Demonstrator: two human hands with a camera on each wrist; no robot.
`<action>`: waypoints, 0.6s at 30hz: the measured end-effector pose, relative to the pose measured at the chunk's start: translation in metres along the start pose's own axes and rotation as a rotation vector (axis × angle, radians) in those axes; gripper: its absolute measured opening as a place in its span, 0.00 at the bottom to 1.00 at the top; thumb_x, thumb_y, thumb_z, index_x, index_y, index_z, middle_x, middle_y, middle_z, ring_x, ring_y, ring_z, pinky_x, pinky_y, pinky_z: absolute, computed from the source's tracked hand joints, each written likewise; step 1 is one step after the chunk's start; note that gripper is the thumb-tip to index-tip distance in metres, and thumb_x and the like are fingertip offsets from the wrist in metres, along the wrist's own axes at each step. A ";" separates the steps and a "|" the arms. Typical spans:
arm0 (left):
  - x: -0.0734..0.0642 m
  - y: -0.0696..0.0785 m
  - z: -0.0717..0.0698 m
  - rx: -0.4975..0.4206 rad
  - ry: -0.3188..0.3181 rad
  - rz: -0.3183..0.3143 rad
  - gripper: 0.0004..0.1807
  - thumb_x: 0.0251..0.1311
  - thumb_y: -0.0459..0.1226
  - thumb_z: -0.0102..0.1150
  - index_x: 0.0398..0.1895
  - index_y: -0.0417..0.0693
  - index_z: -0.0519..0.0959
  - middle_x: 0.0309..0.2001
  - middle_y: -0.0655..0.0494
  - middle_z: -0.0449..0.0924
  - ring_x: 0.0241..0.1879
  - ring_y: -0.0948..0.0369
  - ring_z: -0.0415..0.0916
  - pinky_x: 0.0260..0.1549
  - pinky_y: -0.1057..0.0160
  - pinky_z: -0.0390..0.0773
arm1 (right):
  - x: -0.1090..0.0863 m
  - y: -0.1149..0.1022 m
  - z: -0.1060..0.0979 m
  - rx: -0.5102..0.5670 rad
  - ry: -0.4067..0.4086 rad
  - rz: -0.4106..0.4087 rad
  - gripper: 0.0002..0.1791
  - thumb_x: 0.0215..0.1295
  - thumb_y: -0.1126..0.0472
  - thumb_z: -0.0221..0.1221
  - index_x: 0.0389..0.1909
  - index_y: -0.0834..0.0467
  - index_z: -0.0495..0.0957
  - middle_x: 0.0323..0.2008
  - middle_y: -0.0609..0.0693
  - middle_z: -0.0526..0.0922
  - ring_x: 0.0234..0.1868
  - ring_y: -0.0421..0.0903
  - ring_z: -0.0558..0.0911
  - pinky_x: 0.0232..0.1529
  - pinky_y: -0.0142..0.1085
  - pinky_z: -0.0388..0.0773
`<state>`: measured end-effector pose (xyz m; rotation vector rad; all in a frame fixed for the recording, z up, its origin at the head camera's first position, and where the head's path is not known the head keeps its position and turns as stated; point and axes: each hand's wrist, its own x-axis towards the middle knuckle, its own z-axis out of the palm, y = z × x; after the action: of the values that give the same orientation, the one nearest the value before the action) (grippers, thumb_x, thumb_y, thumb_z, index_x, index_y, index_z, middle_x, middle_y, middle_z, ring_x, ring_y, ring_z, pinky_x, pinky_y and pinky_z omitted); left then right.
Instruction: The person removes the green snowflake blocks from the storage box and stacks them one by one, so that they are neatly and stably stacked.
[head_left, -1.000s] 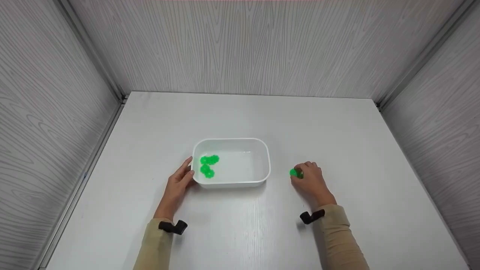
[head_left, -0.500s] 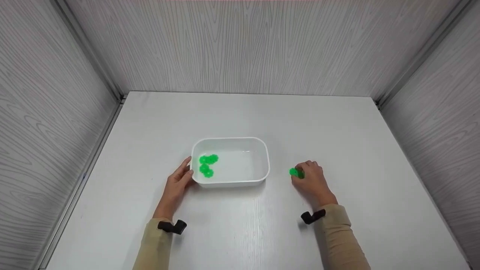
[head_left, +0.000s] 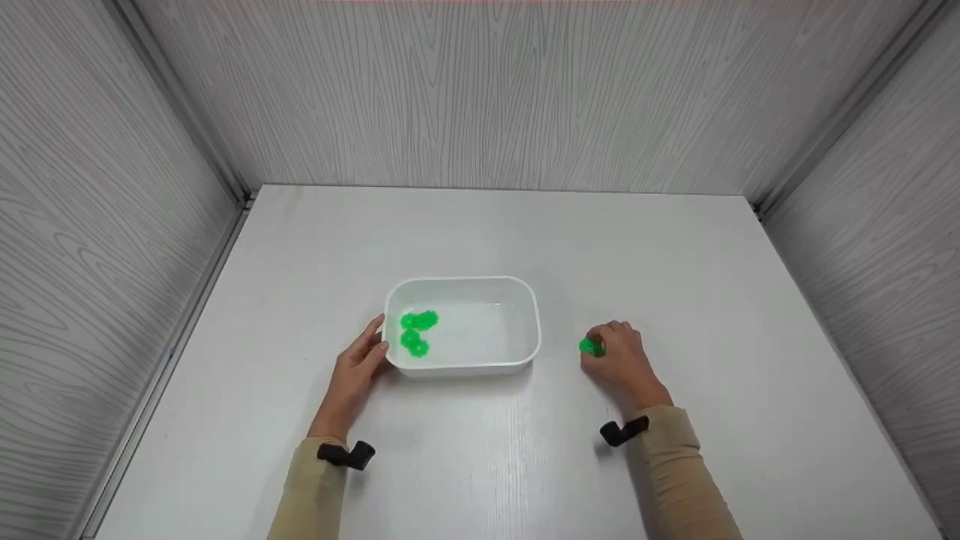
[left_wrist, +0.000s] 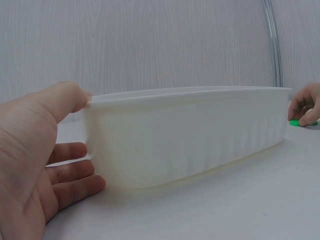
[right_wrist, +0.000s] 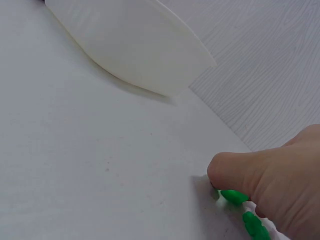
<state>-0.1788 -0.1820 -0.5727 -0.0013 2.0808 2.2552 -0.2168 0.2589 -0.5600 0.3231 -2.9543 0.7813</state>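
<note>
My left hand point(head_left: 352, 379) holds the left end of a white plastic container point(head_left: 461, 369). In the left wrist view its thumb lies on the container's rim point(left_wrist: 190, 91), with fingers point(left_wrist: 75, 172) against the outer wall. Several small green scalloped pieces point(head_left: 414, 343) lie inside the container's left part. Right of the container, my right hand point(head_left: 619, 360) pinches a green scalloped piece point(head_left: 588, 346) low at the table, partly hidden by the fingers. The right wrist view shows green parts point(right_wrist: 256, 226) beneath the thumb; their exact number is hidden.
The white table point(head_left: 480, 465) carries the container near its middle. Grey wood-grain panels point(head_left: 487, 97) enclose the back and both sides. Each wrist wears a black camera mount point(head_left: 624, 432).
Nearly everything stays in place. The right hand's fingers shift very slightly around the green piece; the left hand keeps its hold on the container.
</note>
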 end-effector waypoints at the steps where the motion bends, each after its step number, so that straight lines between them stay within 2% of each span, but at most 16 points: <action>1: 0.000 0.000 0.000 -0.001 -0.001 -0.002 0.27 0.63 0.47 0.54 0.66 0.69 0.64 0.59 0.47 0.69 0.57 0.56 0.69 0.54 0.63 0.71 | -0.001 0.001 0.000 0.006 0.007 -0.001 0.13 0.51 0.59 0.59 0.37 0.59 0.79 0.37 0.53 0.76 0.40 0.52 0.68 0.43 0.46 0.64; 9: -0.003 0.010 0.000 -0.029 -0.033 -0.008 0.27 0.66 0.43 0.52 0.68 0.64 0.62 0.62 0.45 0.67 0.60 0.53 0.66 0.55 0.63 0.70 | -0.009 0.008 -0.008 0.029 0.039 0.006 0.13 0.52 0.58 0.61 0.38 0.60 0.79 0.38 0.55 0.75 0.42 0.54 0.68 0.42 0.47 0.65; 13: -0.007 0.019 0.002 -0.006 -0.044 -0.007 0.28 0.67 0.42 0.51 0.69 0.61 0.60 0.62 0.44 0.66 0.61 0.52 0.65 0.55 0.63 0.70 | -0.015 0.013 -0.011 0.030 0.029 0.042 0.13 0.53 0.57 0.60 0.38 0.60 0.79 0.38 0.54 0.75 0.43 0.53 0.68 0.43 0.47 0.65; 18: -0.009 0.021 0.004 0.010 -0.045 -0.008 0.29 0.67 0.42 0.51 0.70 0.59 0.59 0.63 0.43 0.66 0.61 0.51 0.64 0.55 0.63 0.70 | -0.021 0.017 -0.013 0.046 0.034 0.069 0.14 0.54 0.57 0.60 0.39 0.60 0.78 0.39 0.55 0.75 0.43 0.54 0.68 0.44 0.48 0.66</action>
<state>-0.1712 -0.1803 -0.5508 0.0421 2.0654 2.2194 -0.2002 0.2834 -0.5595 0.2096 -2.9339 0.8552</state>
